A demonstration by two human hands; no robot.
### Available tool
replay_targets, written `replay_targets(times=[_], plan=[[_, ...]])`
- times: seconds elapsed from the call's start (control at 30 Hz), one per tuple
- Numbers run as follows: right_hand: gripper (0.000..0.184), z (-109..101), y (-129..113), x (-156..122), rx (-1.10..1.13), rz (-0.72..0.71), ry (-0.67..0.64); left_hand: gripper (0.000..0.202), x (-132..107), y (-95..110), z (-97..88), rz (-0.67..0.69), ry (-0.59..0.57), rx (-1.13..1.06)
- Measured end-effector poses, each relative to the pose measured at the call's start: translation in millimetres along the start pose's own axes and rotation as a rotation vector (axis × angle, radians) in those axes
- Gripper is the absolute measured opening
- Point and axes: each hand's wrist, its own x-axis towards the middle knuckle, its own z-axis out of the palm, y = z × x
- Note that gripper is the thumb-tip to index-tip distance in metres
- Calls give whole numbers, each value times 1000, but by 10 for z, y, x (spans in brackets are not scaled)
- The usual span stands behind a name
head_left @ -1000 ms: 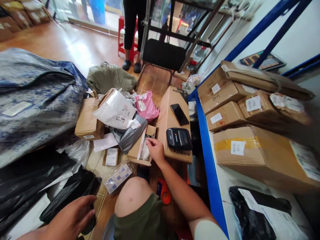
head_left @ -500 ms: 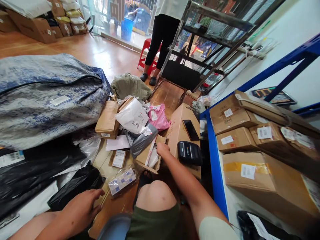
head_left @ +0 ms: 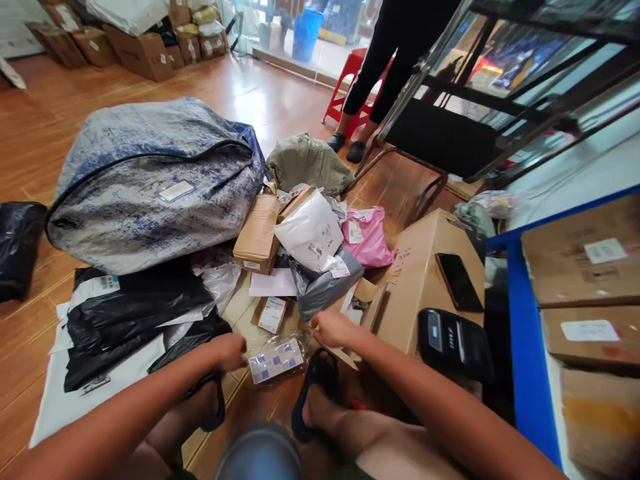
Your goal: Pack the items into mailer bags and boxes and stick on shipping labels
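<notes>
Left hand (head_left: 233,351) has come forward and inward since the earlier frame, now just beside the near-left edge of the clear-wrapped packet (head_left: 277,361); right hand (head_left: 333,328) has shifted off the inside of the open carton (head_left: 367,291) to its near edge. View swung left too. Packet, blue-white checked, lies flat on the floor between the hands, just right of left hand, below-left of right hand. Probably light, fairly stiff inside, wrap loose and slippery; best hold likely the two short ends, through the film. Pose: both forearms stretched forward from the lower corners, backs of hands up. Left fingers curled, partly closed, grip on anything can't tell. Right fingers bent in nearly to a fist by the film's right edge; pinching film or carton, can't tell.
</notes>
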Motion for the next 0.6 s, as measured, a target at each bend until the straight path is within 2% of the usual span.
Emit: replay_targets(times=[0.07,0.13,0.23,0.3,0.37,0.47,0.53,0.6], plan=[[9,295,-190,-40,11,-34,-81,23,499,134,64,-132,58,-94],[11,623,-324,-47,41,-40,-116,31,880,195,247,-256,133,-223],[23,1083,-450,114,147,-5,-82,37,1230,124,612,-439,292,-432],[39,1331,-526,366,239,54,-1,38,1393,11,794,-519,379,-564],[51,1526,-615,699,325,155,116,38,1557,-106,891,-542,431,-695],[64,1740,-753,1191,442,355,287,36,1788,-225,957,-508,450,-876],[74,1852,-813,1410,522,479,365,35,1878,-252,1016,-471,426,-971],[78,1959,-826,1506,606,560,417,34,1886,-259,1101,-432,388,-1045]])
